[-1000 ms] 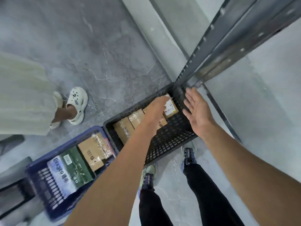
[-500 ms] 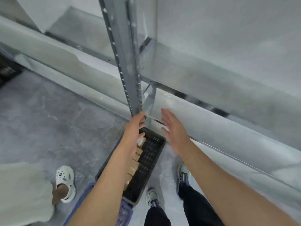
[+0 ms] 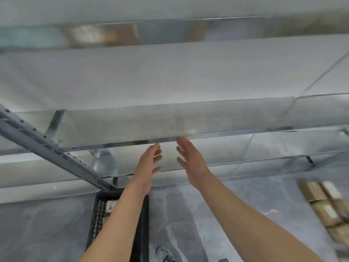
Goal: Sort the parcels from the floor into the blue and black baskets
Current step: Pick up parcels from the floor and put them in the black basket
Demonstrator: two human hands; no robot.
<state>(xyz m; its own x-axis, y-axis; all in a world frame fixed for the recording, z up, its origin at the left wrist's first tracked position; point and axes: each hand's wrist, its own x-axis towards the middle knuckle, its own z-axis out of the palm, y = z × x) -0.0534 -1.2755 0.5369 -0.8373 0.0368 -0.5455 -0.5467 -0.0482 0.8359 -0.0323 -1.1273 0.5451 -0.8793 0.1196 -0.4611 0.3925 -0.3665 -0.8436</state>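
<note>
My left hand (image 3: 149, 163) and my right hand (image 3: 190, 161) are both raised in front of a grey metal shelf, fingers spread and holding nothing. Below my left forearm the black basket (image 3: 96, 214) stands on the floor, and a labelled parcel (image 3: 109, 206) shows inside it at its far end. Several brown parcels (image 3: 324, 207) lie blurred on the floor at the right edge. The blue basket is out of view.
A grey metal rack with an angled perforated post (image 3: 47, 146) and wide shelves (image 3: 170, 121) fills the upper view. My shoe (image 3: 164, 255) stands on the grey floor next to the black basket.
My left hand has let go of the parcel in the black basket and risen. The view has swung up and right from the baskets to the rack; parcels on the right came into view.
</note>
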